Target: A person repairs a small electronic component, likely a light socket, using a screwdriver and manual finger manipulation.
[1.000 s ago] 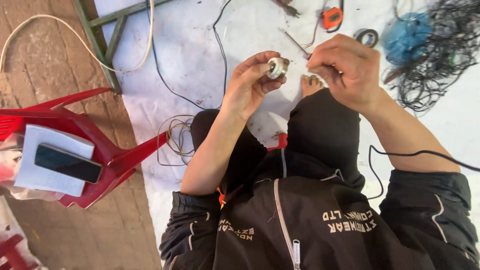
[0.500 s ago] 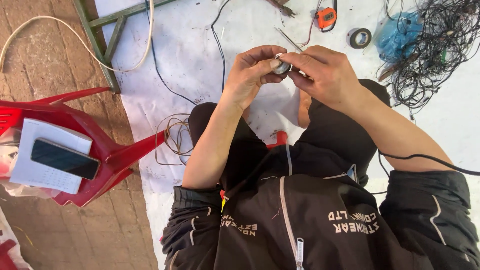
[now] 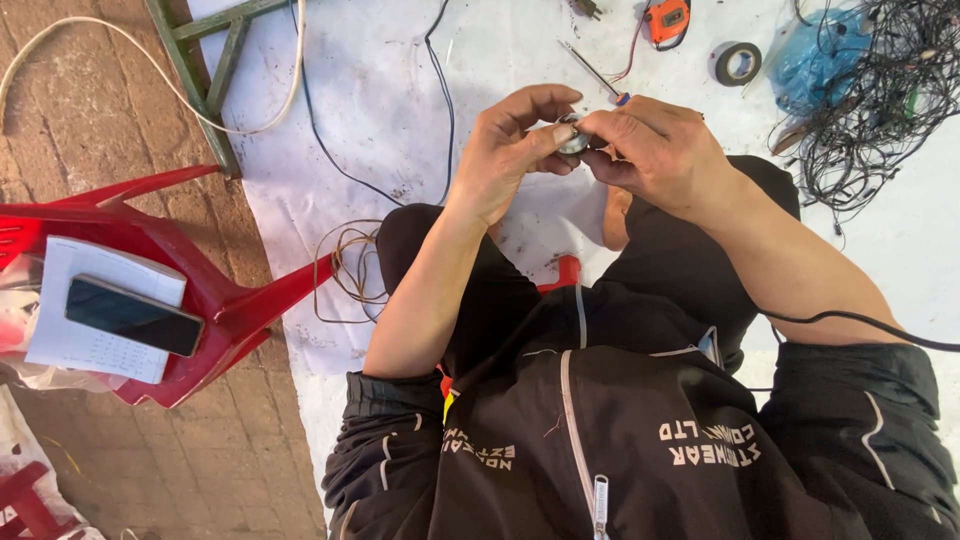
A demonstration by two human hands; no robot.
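Observation:
My left hand (image 3: 512, 150) and my right hand (image 3: 655, 150) meet in front of me above my knees. Between their fingertips sits a small round white-and-metal part (image 3: 573, 138), mostly hidden by fingers. Both hands pinch it: the left thumb and fingers from the left, the right fingers from the right. I sit in dark trousers and a black zipped jacket on a white sheet (image 3: 380, 100) spread over the ground.
A red plastic chair (image 3: 150, 290) at left carries a phone (image 3: 134, 315) on white paper. On the sheet lie a coil of thin wire (image 3: 345, 265), a screwdriver (image 3: 598, 75), an orange tape measure (image 3: 667, 20), a black tape roll (image 3: 738, 63), a blue bag (image 3: 820, 55), tangled black wires (image 3: 880, 100).
My right hand has moved left to meet the left hand, and both now close around the small round part, which shows less than before.

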